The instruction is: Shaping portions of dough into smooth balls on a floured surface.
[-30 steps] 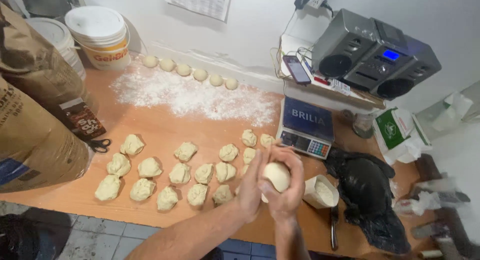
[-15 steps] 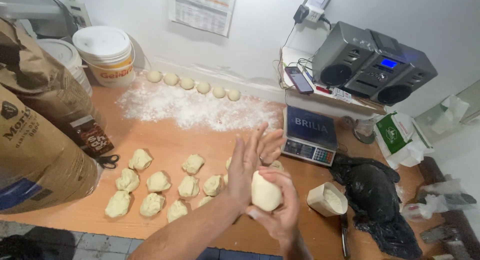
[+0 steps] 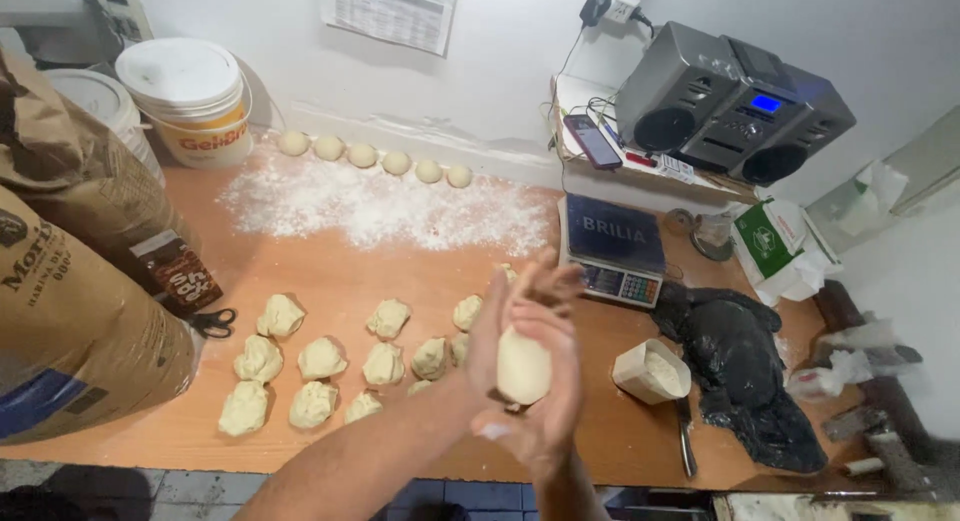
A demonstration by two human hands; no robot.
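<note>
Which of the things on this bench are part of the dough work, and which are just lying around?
In use:
dough piece between left hand and right hand
rough dough pieces
rolled dough balls
loose flour

Lying about:
radio
phone
black bag
scissors

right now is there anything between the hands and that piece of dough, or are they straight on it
Nothing visible stands between them. The dough ball is pressed directly between the left hand and the right hand, palms on it, held above the wooden table and clear of the rough dough pieces lying there.
</note>
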